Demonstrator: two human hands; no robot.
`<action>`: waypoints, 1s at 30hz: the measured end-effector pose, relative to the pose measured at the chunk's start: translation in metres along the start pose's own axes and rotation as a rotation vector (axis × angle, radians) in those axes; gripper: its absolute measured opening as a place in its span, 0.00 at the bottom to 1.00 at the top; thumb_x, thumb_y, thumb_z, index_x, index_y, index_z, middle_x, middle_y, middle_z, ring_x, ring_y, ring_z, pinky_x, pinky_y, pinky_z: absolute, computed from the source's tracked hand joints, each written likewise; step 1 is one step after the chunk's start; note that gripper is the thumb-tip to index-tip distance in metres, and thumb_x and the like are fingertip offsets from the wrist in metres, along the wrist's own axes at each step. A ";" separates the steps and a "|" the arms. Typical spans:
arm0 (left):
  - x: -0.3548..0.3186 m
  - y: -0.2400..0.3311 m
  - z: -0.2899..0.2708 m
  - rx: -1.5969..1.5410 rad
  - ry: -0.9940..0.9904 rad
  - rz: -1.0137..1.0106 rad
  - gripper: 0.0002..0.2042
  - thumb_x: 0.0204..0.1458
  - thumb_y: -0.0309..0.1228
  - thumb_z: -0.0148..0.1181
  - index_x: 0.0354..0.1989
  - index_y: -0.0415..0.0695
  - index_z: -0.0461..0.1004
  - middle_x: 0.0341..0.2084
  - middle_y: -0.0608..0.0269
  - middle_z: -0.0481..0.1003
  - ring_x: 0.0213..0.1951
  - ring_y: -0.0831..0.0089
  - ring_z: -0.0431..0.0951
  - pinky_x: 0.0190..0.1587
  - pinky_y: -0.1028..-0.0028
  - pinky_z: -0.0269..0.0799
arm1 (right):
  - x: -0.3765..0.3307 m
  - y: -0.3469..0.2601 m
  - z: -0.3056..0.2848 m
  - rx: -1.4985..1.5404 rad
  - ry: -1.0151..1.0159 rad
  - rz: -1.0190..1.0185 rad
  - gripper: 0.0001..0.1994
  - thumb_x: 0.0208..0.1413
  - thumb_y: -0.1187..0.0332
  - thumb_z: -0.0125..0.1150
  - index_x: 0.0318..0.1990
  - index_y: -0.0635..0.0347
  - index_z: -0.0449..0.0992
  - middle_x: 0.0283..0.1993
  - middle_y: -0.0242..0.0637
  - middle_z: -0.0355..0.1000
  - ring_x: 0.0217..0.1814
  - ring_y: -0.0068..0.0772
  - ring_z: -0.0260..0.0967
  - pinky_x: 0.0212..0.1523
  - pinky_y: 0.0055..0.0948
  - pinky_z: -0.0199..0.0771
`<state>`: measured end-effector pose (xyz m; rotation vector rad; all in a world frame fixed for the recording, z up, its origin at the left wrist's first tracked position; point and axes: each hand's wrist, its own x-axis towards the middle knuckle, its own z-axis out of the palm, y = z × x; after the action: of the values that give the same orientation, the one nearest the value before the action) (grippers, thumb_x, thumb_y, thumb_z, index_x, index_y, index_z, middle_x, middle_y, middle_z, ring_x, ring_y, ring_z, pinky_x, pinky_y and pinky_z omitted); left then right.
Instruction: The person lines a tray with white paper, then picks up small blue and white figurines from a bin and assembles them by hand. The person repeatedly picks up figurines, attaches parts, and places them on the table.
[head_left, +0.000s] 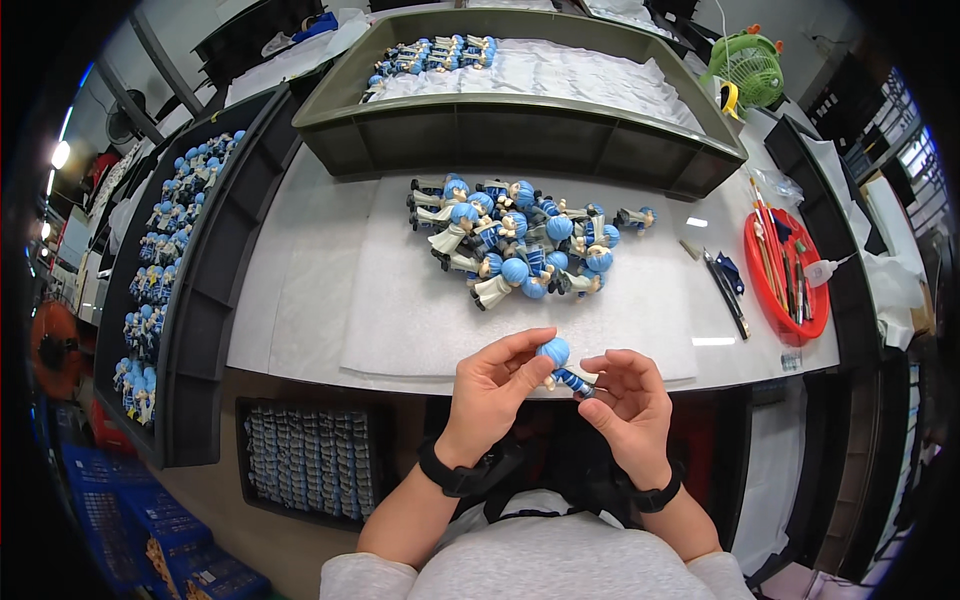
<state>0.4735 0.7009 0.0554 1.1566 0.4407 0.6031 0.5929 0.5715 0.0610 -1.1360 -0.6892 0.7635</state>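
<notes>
Just past the table's near edge I hold a small figurine [573, 380] with light blue hair and a blue-and-white outfit. My left hand [500, 385] pinches it by the head between thumb and fingers. Curled around its lower end is my right hand [632, 405], thumb and fingertips at the legs; exact contact there is partly hidden. Beyond my hands, a heap of similar figurines [514, 271] lies on a white foam sheet [420, 335]. One figurine [636, 217] rests apart at the heap's right.
A large grey-green tray [520, 135] with figurines on white lining stands at the back. Dark crates of figurines sit at left [240, 220] and below [380, 460]. To the right are a red basket [752, 262] of brushes, a cutter knife [727, 293] and a green fan [748, 68].
</notes>
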 end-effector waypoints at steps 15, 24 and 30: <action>-0.001 -0.005 0.004 -0.144 -0.009 -0.127 0.14 0.59 0.26 0.52 0.51 0.32 0.69 0.39 0.55 0.76 0.38 0.72 0.78 0.43 0.75 0.77 | 0.003 -0.006 0.014 -0.228 0.063 -0.164 0.27 0.43 0.79 0.70 0.52 0.64 0.65 0.43 0.36 0.68 0.37 0.19 0.69 0.36 0.18 0.74; 0.001 -0.005 0.006 -0.127 0.062 -0.025 0.14 0.57 0.24 0.55 0.51 0.33 0.70 0.43 0.56 0.76 0.41 0.74 0.77 0.44 0.75 0.76 | -0.001 -0.002 0.007 -0.163 0.062 -0.084 0.26 0.45 0.81 0.68 0.53 0.64 0.65 0.44 0.35 0.68 0.41 0.20 0.68 0.40 0.19 0.74; 0.002 -0.004 0.004 -0.072 0.075 0.062 0.16 0.53 0.20 0.57 0.50 0.36 0.70 0.47 0.53 0.74 0.46 0.72 0.75 0.48 0.73 0.73 | -0.002 0.003 0.001 -0.072 0.044 0.040 0.25 0.46 0.83 0.64 0.53 0.64 0.64 0.46 0.37 0.66 0.43 0.22 0.69 0.44 0.21 0.75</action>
<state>0.4784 0.6978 0.0533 1.0847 0.4451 0.7123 0.5902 0.5708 0.0582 -1.2323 -0.6634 0.7504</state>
